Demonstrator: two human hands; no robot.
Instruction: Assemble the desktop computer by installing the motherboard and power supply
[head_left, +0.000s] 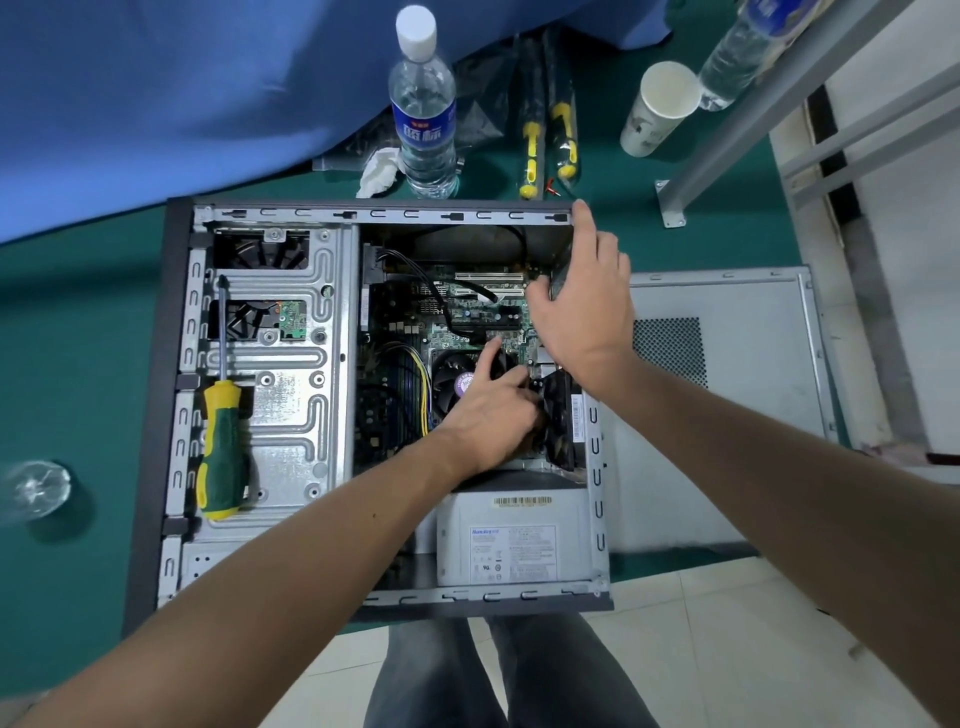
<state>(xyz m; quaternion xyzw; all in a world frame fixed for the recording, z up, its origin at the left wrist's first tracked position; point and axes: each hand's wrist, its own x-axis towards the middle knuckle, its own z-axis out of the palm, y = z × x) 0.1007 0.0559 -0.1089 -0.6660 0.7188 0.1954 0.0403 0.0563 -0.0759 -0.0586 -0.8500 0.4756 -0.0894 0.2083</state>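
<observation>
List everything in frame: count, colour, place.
case: 1, grey, open on the green mat
motherboard: 1, green, inside case
CPU fan: 1, black, on motherboard
PSU: 1, grey, case near corner
screwdriver: 1, green-yellow, on drive cage
side panel: 1, grey, right of case
bottles: 2, clear, behind case
cup: 1, white, behind case
packaged screwdrivers: 2, yellow-black, behind case
tissue: 1, white, by bottle
left hand: at CPU fan
right hand: on case rear edge
</observation>
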